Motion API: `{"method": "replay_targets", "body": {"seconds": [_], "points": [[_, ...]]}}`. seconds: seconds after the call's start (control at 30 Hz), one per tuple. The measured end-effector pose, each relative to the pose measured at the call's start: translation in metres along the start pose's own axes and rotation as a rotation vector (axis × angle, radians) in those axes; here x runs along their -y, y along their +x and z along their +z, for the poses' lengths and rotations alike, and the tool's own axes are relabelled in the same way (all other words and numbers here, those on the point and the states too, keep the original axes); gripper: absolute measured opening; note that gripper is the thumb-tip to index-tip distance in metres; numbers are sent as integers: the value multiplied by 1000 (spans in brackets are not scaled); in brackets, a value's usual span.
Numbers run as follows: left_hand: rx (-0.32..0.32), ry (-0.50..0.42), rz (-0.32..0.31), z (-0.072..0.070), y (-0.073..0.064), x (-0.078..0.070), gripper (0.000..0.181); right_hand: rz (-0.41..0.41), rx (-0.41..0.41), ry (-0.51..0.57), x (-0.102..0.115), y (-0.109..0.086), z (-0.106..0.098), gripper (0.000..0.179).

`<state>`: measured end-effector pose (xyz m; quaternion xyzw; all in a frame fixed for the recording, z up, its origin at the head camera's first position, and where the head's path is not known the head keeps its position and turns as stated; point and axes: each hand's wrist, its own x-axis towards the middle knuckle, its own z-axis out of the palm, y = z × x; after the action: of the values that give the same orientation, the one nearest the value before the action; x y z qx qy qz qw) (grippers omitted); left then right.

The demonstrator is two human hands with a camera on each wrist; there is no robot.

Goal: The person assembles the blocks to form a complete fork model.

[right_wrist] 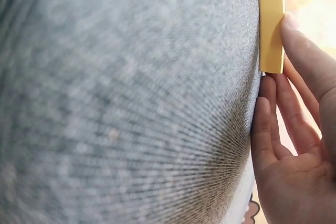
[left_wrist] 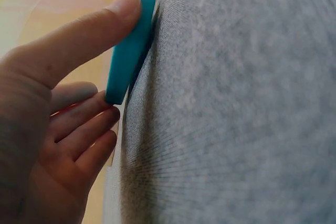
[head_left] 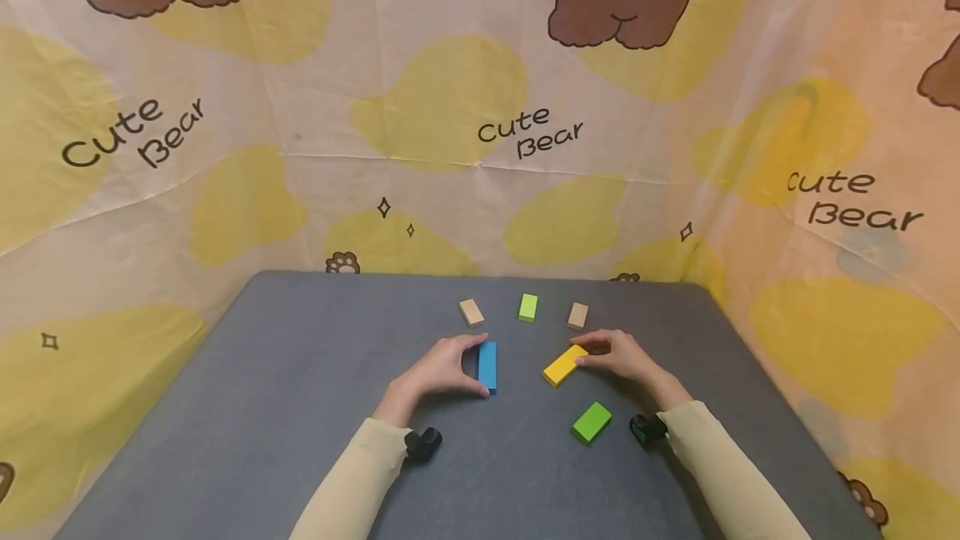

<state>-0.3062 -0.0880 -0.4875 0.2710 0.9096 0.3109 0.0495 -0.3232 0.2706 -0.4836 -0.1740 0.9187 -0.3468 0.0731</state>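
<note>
My left hand (head_left: 441, 367) pinches a blue rectangular block (head_left: 487, 367) lengthwise, thumb at its near end and fingertips at its far end. The left wrist view shows the thumb pressed to one end of that blue block (left_wrist: 128, 56), which stands close over the grey cloth. To the right, my right hand (head_left: 624, 358) grips the right end of a yellow block (head_left: 562, 367), which lies slantwise. In the right wrist view the thumb is on one face of the yellow block (right_wrist: 271, 24) and the fingers are beneath its end.
A green block (head_left: 592, 423) lies nearer me, below the yellow one. Farther back sit a plain wooden block (head_left: 471, 312), a light green block (head_left: 528, 307) and another wooden block (head_left: 577, 316). The grey table (head_left: 315, 407) meets a bear-print curtain (head_left: 420, 107) behind.
</note>
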Motion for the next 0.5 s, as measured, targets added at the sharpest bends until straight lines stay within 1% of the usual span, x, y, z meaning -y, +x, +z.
{"method": "replay_targets", "body": {"seconds": [0.2,0.33,0.5], "points": [[-25,-5,6,-2,-1,-5,92,-15,6,-3,1,2,-1,42],[-16,-6,18,-3,-2,-9,93,-18,11,-5,1,1,-1,42],[-10,-12,9,-2,-3,-13,93,-20,17,6,1,0,-1,42]]}}
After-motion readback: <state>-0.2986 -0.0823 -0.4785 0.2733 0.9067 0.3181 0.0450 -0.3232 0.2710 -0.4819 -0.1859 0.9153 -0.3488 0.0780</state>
